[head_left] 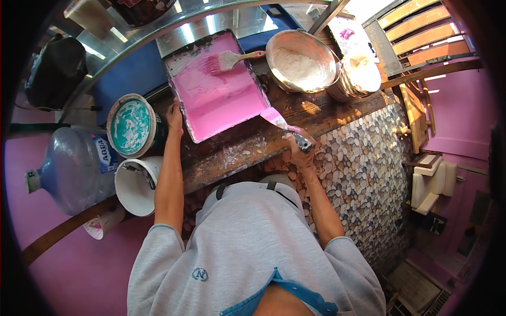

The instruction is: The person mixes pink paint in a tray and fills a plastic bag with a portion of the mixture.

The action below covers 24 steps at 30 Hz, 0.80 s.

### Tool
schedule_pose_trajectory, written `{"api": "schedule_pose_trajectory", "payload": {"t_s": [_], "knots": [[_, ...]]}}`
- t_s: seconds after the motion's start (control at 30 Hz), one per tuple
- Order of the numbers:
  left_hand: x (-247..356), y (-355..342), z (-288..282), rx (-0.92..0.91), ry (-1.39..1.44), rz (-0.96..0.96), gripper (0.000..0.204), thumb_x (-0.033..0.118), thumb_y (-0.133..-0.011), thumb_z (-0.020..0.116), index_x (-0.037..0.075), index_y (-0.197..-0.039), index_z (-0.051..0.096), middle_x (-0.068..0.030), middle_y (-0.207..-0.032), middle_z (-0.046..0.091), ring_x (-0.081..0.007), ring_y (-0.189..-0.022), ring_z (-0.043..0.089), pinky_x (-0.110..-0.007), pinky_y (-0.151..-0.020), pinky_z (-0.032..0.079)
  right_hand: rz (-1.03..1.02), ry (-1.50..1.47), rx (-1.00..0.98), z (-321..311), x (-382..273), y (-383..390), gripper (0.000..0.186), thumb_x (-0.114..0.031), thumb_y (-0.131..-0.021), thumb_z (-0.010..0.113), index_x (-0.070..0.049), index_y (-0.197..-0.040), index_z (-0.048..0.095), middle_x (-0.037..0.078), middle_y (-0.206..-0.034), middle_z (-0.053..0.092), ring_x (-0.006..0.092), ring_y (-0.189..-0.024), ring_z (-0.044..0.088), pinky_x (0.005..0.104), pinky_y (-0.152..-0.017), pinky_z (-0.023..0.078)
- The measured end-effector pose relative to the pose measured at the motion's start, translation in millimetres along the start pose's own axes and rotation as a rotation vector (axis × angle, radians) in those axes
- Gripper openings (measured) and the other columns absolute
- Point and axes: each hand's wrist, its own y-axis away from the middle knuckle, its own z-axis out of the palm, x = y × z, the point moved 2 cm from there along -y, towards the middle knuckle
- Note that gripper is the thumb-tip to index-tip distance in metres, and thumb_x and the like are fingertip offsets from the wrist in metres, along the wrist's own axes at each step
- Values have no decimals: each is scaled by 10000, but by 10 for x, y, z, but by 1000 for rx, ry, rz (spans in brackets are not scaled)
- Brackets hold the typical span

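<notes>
My right hand [301,150] is closed round the dark handle of a putty knife [274,117]. Pink paint coats its blade, which is at the near right corner of a paint tray [225,100]. Wet pink paint covers much of the tray's bottom, and its dark rim is smeared. On the tray's left side, my left hand [175,120] grips the edge, its fingers partly hidden. A paintbrush [230,60] with pink bristles lies across the far part of the tray, its handle tip over the right rim.
A bucket with a teal, white-smeared lid [130,125], a white pail [136,187] and a large clear water jug [74,166] stand left. Right of the tray are a basin of whitish powder [300,62] and a smeared bucket [361,79]. The wooden bench [226,163] is paint-spattered.
</notes>
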Motion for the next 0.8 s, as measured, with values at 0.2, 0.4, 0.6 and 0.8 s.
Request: {"api": "schedule_pose_trajectory", "payload": {"t_s": [0.2, 0.4, 0.6, 0.8], "knots": [[477, 896, 264, 433, -127, 451, 384, 221, -924, 533, -84, -1153, 487, -203, -1069, 607, -250, -1021, 582, -325, -898, 436, 507, -906, 223, 346, 128, -103, 221, -137, -857, 610, 10, -1018, 574, 93, -845, 641, 163, -742, 649, 238, -646, 518], [481, 1675, 104, 296, -59, 449, 326, 146, -920, 530, -56, -1171, 481, -154, -1068, 585, -215, -983, 569, -313, -885, 437, 875, -1047, 520, 439, 448, -70, 356, -393, -836, 651, -45, -882, 589, 77, -735, 645, 186, -660, 652, 265, -595, 528], [191, 2166, -196, 29, -108, 272, 229, 174, -941, 509, -19, -1056, 553, -76, -905, 584, -136, -794, 579, -265, -726, 497, 712, -1027, 632, -291, 394, 173, 308, -345, -839, 644, -41, -864, 604, 75, -706, 644, 180, -601, 640, 258, -542, 523], [-169, 2654, -334, -124, -217, 18, 214, 198, -936, 521, 1, -998, 580, -55, -799, 585, -121, -686, 574, -256, -638, 504, 286, -662, 807, -1584, -193, 105, 270, -246, -888, 578, -16, -1030, 590, 71, -741, 639, 141, -604, 624, 250, -559, 515]]}}
